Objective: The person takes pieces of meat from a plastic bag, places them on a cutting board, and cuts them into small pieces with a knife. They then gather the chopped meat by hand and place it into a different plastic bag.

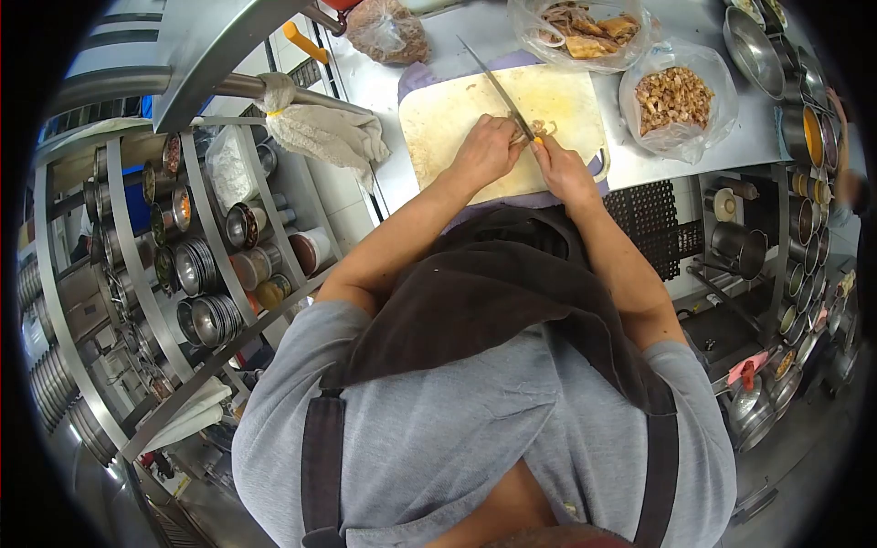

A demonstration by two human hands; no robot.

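A pale, yellowed cutting board (438,123) lies on a purple cloth (417,77) on the metal counter. My right hand (565,171) is wrapped round the yellow handle of a long knife (495,80), whose blade points up and to the left over the board. Close to the blade's left side, my left hand (490,148) has its fingers curled together on a small piece of brownish food (518,136), mostly hidden beneath them. Some thin cut bits (545,126) lie just right of the blade.
Behind the board stand a bag of large browned pieces (598,41) and a bag of diced food (674,100). A tied bag of minced food (388,35) sits at the back left. A towel (320,130) hangs from a rail; shelves of metal bowls (196,265) flank the left.
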